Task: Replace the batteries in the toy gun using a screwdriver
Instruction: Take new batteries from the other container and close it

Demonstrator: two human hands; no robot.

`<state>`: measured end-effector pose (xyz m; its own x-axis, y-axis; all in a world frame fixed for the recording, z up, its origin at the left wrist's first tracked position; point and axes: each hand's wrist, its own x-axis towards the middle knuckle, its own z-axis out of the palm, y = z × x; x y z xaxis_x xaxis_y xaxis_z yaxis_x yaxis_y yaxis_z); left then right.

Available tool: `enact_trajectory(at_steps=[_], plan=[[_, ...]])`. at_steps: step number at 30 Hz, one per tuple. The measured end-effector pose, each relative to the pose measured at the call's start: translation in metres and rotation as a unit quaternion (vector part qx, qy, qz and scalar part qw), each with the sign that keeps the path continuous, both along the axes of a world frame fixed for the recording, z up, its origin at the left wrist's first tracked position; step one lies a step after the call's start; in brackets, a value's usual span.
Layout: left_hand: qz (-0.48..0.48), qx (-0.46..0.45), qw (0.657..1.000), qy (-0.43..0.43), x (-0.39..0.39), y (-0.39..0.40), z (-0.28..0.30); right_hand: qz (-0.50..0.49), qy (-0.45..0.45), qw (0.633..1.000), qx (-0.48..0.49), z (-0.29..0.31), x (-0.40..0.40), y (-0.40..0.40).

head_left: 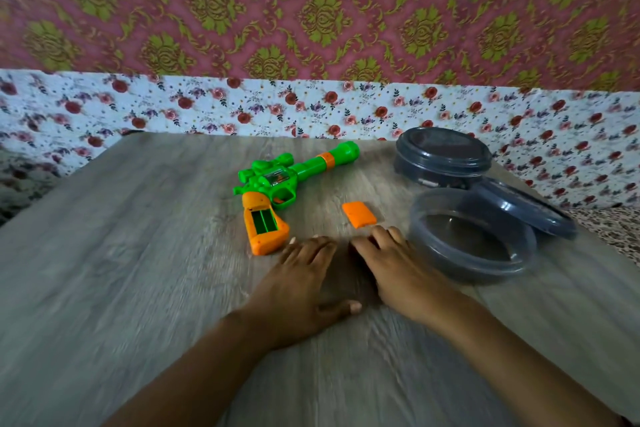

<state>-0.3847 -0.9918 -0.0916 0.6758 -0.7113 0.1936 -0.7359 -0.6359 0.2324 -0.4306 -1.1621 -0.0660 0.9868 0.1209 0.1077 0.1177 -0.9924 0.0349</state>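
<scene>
The grey wooden table (138, 253) holds round dark plastic tubs (472, 236) on the right. The green and orange plastic toy gun (277, 184) lies in the middle, barrel pointing far and right, its open handle slot near the left hand (298, 284). The small orange flat cover (358, 214) lies just past the right hand (391, 263). Both hands lie flat, fingers straight, holding nothing.

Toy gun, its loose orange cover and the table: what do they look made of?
Toy gun: glossy moulded plastic, green and orange, judging by its shine and rounded forms. Orange cover: looks like the same plastic, smoother and duller. Table: matte grey wood grain, possibly laminate; blur leaves that open.
</scene>
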Motion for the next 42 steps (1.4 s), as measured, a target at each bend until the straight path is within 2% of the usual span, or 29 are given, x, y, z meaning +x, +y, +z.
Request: enact_trajectory(at_steps=[3, 12, 26, 30, 32, 36, 42], plan=[[0.011, 0.011, 1.000, -0.020, 0.000, 0.000, -0.002, 0.001, -0.010, 1.000, 0.029, -0.005, -0.002, -0.002], [0.019, 0.026, 0.999, -0.007, -0.002, 0.000, 0.002, 0.004, -0.059, 0.990, 0.130, -0.019, -0.003, -0.009], [0.008, 0.017, 1.000, -0.001, -0.004, 0.002, 0.003, 0.003, -0.016, 0.997, 0.073, -0.015, -0.009, -0.007], [-0.007, 0.021, 1.000, -0.012, -0.003, 0.002, 0.006, 0.005, -0.126, 0.992, -0.001, -0.002, -0.013, -0.011], [-0.015, 0.038, 0.999, -0.022, -0.003, -0.001, 0.011, 0.003, -0.178, 0.984, 0.000, 0.013, -0.015, -0.022], [-0.039, 0.022, 0.998, -0.039, -0.003, -0.019, 0.025, -0.077, -0.241, 0.966, 0.050, 0.043, -0.022, -0.070], [-0.045, -0.076, 0.996, 0.004, -0.003, -0.088, 0.033, -0.296, -0.132, 0.945, 0.052, 0.052, -0.025, -0.140]])
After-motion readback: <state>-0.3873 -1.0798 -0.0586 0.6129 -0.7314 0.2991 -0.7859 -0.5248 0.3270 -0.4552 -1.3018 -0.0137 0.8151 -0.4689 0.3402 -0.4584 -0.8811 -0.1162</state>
